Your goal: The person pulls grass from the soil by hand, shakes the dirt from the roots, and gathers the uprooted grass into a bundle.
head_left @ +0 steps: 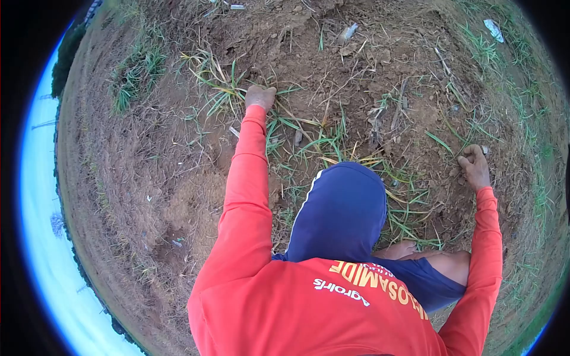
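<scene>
My left hand (260,98) is closed in a fist low over the soil, at the end of an outstretched arm. Grass blades (223,89) stick out on both sides of it, and it appears to grip them. Off to the right, my right hand (475,168) reaches down to the bare soil with its fingers curled together. A few green blades (440,143) grow just beyond those fingertips. Whatever the right fingers hold, if anything, is hidden beneath them.
Loose grass (325,140) lies between my hands, around my bent knee (341,207). A grass tuft (138,74) stands at the upper left. Pale litter (349,31) and a white scrap (493,31) lie farther off. Dry sticks (399,105) are scattered on the brown soil.
</scene>
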{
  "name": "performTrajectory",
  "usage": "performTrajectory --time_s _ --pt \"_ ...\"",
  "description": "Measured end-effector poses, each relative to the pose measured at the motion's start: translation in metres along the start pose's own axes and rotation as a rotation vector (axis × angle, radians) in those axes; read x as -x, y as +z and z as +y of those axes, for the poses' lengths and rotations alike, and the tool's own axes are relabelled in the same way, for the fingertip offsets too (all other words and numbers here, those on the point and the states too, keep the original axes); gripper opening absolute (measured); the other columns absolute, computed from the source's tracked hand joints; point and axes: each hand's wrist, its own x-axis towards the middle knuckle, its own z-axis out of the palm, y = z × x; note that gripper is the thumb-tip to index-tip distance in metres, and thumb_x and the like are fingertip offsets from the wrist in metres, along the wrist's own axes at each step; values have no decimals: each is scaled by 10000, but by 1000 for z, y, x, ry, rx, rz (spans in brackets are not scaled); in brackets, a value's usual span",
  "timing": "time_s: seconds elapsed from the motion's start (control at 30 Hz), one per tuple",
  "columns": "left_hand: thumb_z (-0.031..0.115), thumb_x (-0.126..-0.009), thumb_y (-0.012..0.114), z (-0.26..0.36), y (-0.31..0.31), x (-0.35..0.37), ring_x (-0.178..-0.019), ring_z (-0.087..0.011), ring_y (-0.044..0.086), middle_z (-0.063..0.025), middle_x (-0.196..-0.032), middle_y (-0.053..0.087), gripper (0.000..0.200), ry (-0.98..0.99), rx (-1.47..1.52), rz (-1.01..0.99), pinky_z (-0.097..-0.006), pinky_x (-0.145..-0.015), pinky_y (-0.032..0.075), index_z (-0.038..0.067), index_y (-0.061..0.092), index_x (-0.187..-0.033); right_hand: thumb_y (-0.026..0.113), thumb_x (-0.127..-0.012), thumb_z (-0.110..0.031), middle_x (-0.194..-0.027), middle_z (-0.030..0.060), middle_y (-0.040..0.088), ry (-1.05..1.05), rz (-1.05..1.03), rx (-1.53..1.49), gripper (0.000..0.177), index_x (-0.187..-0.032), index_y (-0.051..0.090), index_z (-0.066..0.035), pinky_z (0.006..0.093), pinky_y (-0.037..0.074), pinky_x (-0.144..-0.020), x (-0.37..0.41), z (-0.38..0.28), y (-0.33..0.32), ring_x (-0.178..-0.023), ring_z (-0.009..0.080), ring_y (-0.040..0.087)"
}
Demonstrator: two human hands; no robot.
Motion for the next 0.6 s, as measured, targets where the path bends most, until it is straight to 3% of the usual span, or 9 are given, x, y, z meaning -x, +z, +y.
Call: performTrajectory --time_s 0.1,0.13,0.23,0.37,0.5,0.53,0.6 --pt "406 -768 647 1 -2 10 -959 -444 688 -285 -949 714 465 -36 138 19 -462 -893 539 -36 738 -878 714 -868 -155 -754 -7 529 35 3 -15 262 -1086 595 -71 300 459 -671 3 -4 -1 -709 112 509" --pt "357 -773 721 -3 -3 4 -763 -377 711 -249 -779 714 438 -184 257 57 -442 -731 544 -80 704 -786 711 -871 -151 -728 -15 514 6 22 -17 264 -1081 574 -69 286 433 -624 2 -1 1 -668 98 487" --pt "349 -801 815 10 -39 16 -481 -146 572 -47 -592 626 368 -187 601 -76 -317 -478 437 18 690 -700 702 -877 -141 -713 -14 514 64 -39 -107 260 -1072 547 -66 275 406 -586 0 -6 1 -634 90 474" --pt "246 -854 815 30 -72 36 -457 -83 477 12 -596 576 285 -154 811 -36 -258 -426 342 91 627 -706 690 -875 -105 -701 -18 520 148 -49 -140 246 -1060 532 -72 268 385 -544 -1 -18 -1 -605 87 476" --pt "233 -879 805 50 -136 30 -479 -64 446 39 -634 540 256 -48 958 -166 -230 -449 356 111 630 -738 693 -872 -105 -707 -16 521 131 -68 -182 233 -1043 537 -76 269 395 -547 -5 -14 0 -605 89 480" --pt "281 -865 828 41 -132 17 -500 -50 502 36 -679 595 261 -8 1004 -283 -207 -459 390 56 698 -887 693 -872 -106 -711 -15 523 128 -62 -176 230 -1039 538 -76 270 399 -552 -4 -18 -1 -608 90 483" --pt "306 -878 817 18 -103 1 -523 -45 518 45 -690 599 275 107 495 -262 -205 -469 395 58 705 -919 695 -872 -107 -719 -14 524 122 -82 -160 226 -1035 541 -75 271 408 -564 5 -16 -2 -617 91 489"
